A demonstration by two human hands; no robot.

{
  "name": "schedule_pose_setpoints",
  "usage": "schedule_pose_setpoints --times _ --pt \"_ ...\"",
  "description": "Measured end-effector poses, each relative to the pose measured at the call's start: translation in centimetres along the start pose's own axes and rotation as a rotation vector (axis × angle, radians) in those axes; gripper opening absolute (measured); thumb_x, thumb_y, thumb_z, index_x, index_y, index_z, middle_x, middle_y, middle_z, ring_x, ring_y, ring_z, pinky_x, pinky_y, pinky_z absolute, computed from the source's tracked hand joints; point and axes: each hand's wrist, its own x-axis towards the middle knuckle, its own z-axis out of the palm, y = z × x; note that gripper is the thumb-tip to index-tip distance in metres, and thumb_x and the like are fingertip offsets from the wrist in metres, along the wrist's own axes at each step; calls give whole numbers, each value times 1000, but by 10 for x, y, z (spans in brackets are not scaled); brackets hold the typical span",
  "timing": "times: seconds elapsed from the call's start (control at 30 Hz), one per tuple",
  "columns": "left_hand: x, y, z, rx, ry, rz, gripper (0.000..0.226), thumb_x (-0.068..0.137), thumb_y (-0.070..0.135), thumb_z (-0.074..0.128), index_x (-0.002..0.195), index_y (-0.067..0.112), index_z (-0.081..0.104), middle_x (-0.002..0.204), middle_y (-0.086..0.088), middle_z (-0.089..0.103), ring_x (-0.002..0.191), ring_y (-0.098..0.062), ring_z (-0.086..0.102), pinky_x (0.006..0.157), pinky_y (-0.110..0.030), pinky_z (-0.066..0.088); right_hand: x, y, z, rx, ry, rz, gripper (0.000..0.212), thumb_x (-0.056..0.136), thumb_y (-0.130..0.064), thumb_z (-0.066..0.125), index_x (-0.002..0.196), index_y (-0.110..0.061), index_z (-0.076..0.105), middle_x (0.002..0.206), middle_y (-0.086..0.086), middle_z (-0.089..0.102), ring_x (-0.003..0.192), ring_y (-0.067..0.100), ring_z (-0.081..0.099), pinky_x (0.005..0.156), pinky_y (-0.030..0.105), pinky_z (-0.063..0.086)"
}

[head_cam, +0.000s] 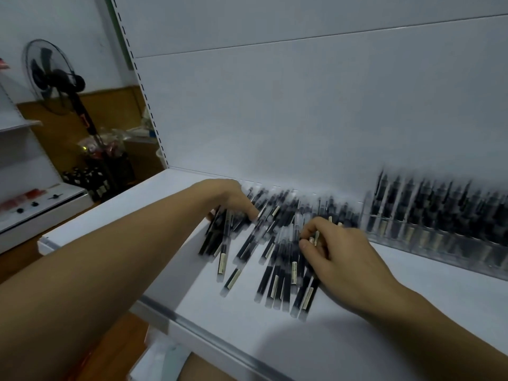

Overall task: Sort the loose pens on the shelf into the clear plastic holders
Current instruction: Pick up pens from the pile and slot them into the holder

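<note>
A heap of loose black pens [264, 243] with clear caps lies across the middle of the white shelf [412, 312]. My left hand [233, 199] rests on the heap's far left part, its fingers curled down over several pens. My right hand [338, 251] sits on the heap's right side, thumb and fingers pinching a few pens. Clear plastic holders [439, 224] stand in a row at the back right, filled with upright black pens. The frame is motion-blurred, so the exact grip of each hand is unclear.
The shelf's white back panel [302, 119] rises behind the pens. A front rail [192, 325] edges the shelf. To the left stand a black pedestal fan [52, 75], dark bottles on the floor [90, 177] and another white shelf unit [35, 207].
</note>
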Motion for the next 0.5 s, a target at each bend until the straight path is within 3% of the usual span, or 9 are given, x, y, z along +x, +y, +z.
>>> schedule_pose_setpoints --times 0.13,0.3,0.4,0.5 --pt "2 2 -4 -8 -34 -38 51 79 46 78 108 9 60 131 -18 55 107 -36 61 89 -47 59 0 0 0 10 -4 0 8 104 -36 55 96 -36 57 59 -2 63 56 10 60 57 23 43" --pt "1 14 -5 16 -89 -84 49 90 39 69 125 11 49 154 -18 35 119 -38 56 98 -50 54 0 1 0 6 -2 -1 7 103 -36 55 97 -36 57 59 -2 62 58 9 60 56 20 38" --pt "-1 21 -4 19 -91 -86 52 95 38 64 133 7 49 155 -19 32 125 -40 52 102 -51 51 0 0 0 7 -5 2 7 103 -36 56 97 -36 57 58 -3 62 59 9 60 56 21 42" --pt "-4 23 -3 12 -78 -78 45 97 37 60 129 6 51 151 -18 37 128 -39 50 106 -50 48 0 0 0 -3 1 4 6 103 -37 56 98 -36 57 59 -2 62 59 10 60 56 21 41"
